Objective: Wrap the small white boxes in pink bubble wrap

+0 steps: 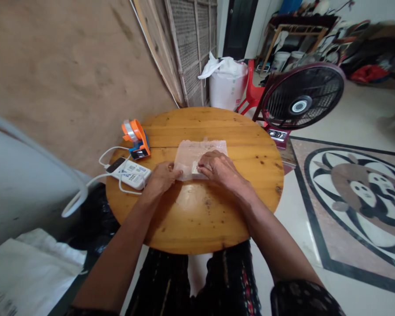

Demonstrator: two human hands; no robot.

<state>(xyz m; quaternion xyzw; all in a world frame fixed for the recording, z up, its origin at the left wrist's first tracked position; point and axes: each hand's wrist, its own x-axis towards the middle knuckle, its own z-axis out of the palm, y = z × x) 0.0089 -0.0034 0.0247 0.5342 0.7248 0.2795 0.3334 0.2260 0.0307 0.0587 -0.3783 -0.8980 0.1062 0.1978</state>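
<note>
A thin translucent plastic bag [197, 151] lies flat on the round wooden table [197, 210]. My left hand [161, 177] rests at the bag's near left corner, fingers curled and pinching its edge. My right hand [217, 169] presses down on the bag's near edge with bent fingers, next to a small pale patch on the bag. Both forearms reach in from the bottom of the view.
An orange and blue tape dispenser [136, 138] and a white power strip [131, 173] with cables lie at the table's left. A black floor fan [301, 101], a red chair [253, 94] and a white sack [225, 83] stand behind. A plywood sheet leans on the left.
</note>
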